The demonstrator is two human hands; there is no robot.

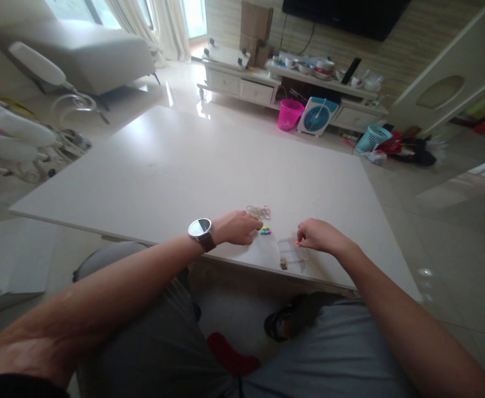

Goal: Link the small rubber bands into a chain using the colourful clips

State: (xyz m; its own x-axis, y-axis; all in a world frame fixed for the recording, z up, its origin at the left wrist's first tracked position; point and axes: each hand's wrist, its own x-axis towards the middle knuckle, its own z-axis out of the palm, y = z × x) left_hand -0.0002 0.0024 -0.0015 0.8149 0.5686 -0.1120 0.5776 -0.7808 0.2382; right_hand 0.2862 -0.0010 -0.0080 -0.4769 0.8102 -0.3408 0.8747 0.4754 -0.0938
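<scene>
My left hand [240, 228], with a watch [201, 228] on its wrist, rests low over the white table. Its fingers reach to the edge of a small cluster of colourful pieces [266, 231], and nothing shows in its grasp. Just beyond lies a loose heap of thin bands [259, 212], which look like rubber bands. My right hand [316, 235] pinches a small orange piece [298, 243] over a clear plastic compartment box [292, 255]. A small yellow and blue cartoon figure [283, 264] is at the box's near left corner.
The white table [225, 160] stretches away in front of me, its near edge close to my knees. Beyond it stand a pink basket [291, 114], a blue and white fan [317, 116] and a TV cabinet [242, 88]. White chairs [14, 132] are at the left.
</scene>
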